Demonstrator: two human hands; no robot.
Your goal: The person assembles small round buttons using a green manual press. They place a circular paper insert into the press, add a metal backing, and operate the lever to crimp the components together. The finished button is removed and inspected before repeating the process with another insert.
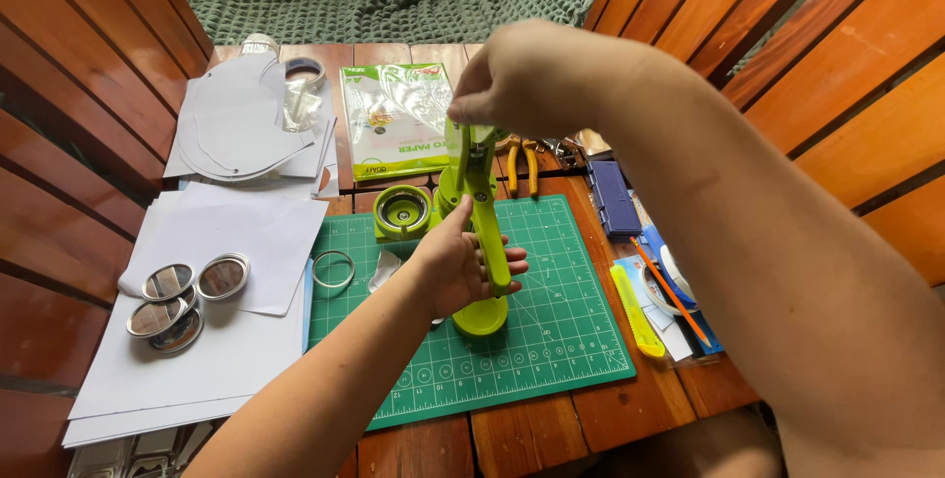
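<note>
Right grip: the right hand [536, 74] is closed over the top of the lime-green press [474, 204], fingers pinched on its upper lever end.
Left grip: the left hand [461, 266] is wrapped around the long lever arm of the press, lower down, near its round base.
Press position: it stands upright on the green cutting mat [551, 340], towards the mat's far edge.
Pinch risk: the left fingers lie along the lever; if it swings down hard they could be caught against the base.
Tip risk: uneven pull from the top could rock the press over on the mat.
Die mould [402, 210]: just left of the press; a slip could knock it.
Metal ring [334, 268]: on the mat, left of the press, loose and easily swept off.
Round tins [182, 296]: 4, well left of the press on white paper [236, 232].
Yellow cutter [637, 311]: right of the press, at the mat's edge on the worktop [610, 419].
</note>
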